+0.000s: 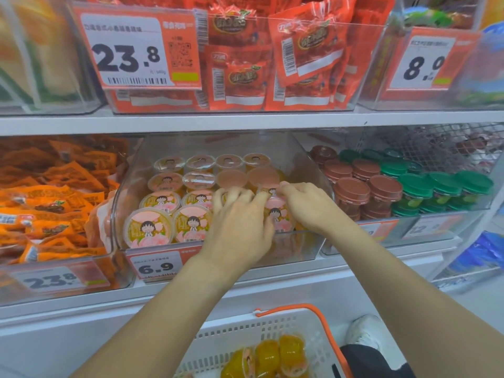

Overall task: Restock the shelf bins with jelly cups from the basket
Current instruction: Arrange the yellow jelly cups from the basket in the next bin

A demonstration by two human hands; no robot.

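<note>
Jelly cups [161, 200] stand in rows in the clear bin [308, 165] at mid frame, lids up, cartoon labels showing. Left columns full front to back; the right side is patchier, and two cups [231, 178] in the second row from the back show plain pinkish tops, possibly upside down.

Both hands are inside the bin at front right. Left hand [240, 214] lies over the third column, fingers spread and bent onto lids; whether it grips a cup or only presses, cannot tell. Right hand [302, 203] has fingertips curled on a cup [275, 211] at the front, apparently pinching its rim.

More cups [267, 356] lie loose on their sides in the white basket [245, 334] with the orange handle, bottom of frame. So the job is part done.

Risks, as I judge them:
- Front cup sits close to the bin's low front lip; a nudge from either wrist could tip it out toward the floor.
- Two hands crowding one corner may shove neighbouring cups askew.
- Price tag [155, 266] just below the left forearm could be knocked.

Brown and green lidded cups [365, 192] fill the neighbouring bin, right of frame.
</note>
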